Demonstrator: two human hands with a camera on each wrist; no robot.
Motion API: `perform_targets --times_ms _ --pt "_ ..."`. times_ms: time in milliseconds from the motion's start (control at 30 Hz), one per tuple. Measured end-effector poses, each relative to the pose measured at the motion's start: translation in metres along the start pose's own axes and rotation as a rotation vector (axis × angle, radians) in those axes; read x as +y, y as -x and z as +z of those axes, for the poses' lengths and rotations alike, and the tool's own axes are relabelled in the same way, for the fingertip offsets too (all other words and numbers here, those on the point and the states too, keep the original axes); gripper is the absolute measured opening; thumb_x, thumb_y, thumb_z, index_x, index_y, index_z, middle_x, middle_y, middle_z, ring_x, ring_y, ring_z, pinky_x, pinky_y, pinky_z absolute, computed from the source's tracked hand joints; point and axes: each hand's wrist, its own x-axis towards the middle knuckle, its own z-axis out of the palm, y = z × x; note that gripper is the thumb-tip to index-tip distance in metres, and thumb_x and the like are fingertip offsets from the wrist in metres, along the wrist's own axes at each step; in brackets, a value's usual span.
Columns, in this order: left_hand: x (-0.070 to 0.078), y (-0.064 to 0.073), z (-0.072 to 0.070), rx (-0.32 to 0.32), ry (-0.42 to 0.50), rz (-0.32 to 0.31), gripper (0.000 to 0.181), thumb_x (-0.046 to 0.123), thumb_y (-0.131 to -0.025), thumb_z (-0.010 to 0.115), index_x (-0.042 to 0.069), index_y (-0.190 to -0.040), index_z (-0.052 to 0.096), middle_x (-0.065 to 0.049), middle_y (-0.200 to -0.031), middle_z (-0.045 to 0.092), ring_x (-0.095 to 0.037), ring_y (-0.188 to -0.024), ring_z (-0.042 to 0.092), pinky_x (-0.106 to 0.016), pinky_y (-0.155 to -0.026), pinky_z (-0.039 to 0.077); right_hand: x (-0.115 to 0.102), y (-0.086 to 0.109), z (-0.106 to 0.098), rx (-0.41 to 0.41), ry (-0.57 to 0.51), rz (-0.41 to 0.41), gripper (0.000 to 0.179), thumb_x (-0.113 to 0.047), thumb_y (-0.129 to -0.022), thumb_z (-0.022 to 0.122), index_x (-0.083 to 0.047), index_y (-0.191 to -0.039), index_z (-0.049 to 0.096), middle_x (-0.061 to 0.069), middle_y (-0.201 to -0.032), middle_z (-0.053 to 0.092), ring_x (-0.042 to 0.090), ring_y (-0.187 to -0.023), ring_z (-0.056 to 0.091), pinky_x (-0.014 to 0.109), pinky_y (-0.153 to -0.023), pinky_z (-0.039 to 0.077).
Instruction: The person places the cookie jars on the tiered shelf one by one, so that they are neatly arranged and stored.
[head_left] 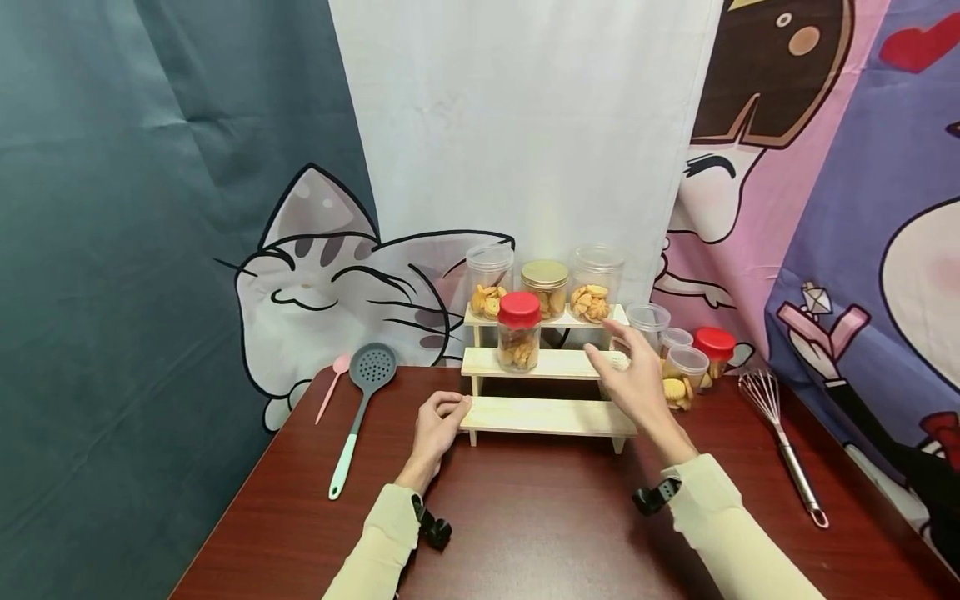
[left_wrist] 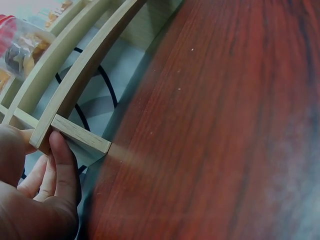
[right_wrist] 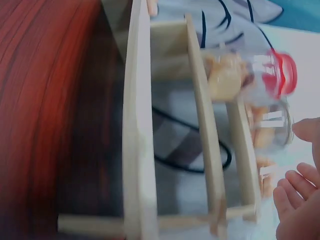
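A three-step wooden display stand (head_left: 547,417) stands on the table. My left hand (head_left: 437,429) pinches the left end of its lowest board; in the left wrist view the thumb is partly hidden and a finger (left_wrist: 64,160) bends underneath. A cookie jar with a red lid (head_left: 519,333) sits on the middle board, left of centre. My right hand (head_left: 637,383) hovers by the right end of that board, fingers apart and holding nothing. On the top board are a clear-lidded jar (head_left: 490,279), a gold-lidded jar (head_left: 545,287) and another clear-lidded jar (head_left: 596,283), all with cookies inside.
Right of the stand cluster several containers, among them a red-lidded jar (head_left: 714,350) and a small clear tub of cookies (head_left: 684,377). A whisk (head_left: 783,446) lies farther right. At left lie a grey skimmer (head_left: 363,408) and a pink spoon (head_left: 333,383). Printed curtains hang behind.
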Motion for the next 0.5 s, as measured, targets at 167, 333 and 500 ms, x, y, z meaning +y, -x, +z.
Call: perform_targets --times_ms 167,333,500 --pt "0.001 0.001 0.001 -0.006 0.017 0.001 0.032 0.023 -0.100 0.080 -0.001 -0.117 0.069 -0.011 -0.095 0.079 -0.010 -0.070 0.069 -0.029 -0.066 0.065 0.022 0.004 -0.027 0.073 0.061 0.083 0.053 -0.019 -0.098 0.082 -0.002 -0.145 0.065 0.021 -0.143 0.067 0.041 -0.131 0.065 0.051 -0.115 0.052" --pt "0.001 0.002 0.001 -0.017 0.024 0.004 0.033 0.023 -0.101 0.079 -0.003 -0.118 0.068 -0.012 -0.096 0.079 -0.010 -0.069 0.069 -0.034 -0.067 0.066 0.045 0.008 -0.054 0.188 0.156 0.151 0.052 -0.022 -0.096 0.082 -0.007 -0.144 0.068 0.020 -0.140 0.068 0.039 -0.128 0.064 0.041 -0.108 0.052" --pt "0.003 0.003 -0.001 -0.018 0.015 0.009 0.034 0.023 -0.101 0.079 -0.003 -0.120 0.067 -0.018 -0.103 0.080 -0.010 -0.072 0.069 -0.036 -0.070 0.067 0.070 0.011 -0.073 0.273 0.224 0.207 0.055 -0.022 -0.094 0.083 -0.006 -0.144 0.067 0.025 -0.137 0.065 0.041 -0.125 0.059 0.036 -0.100 0.041"
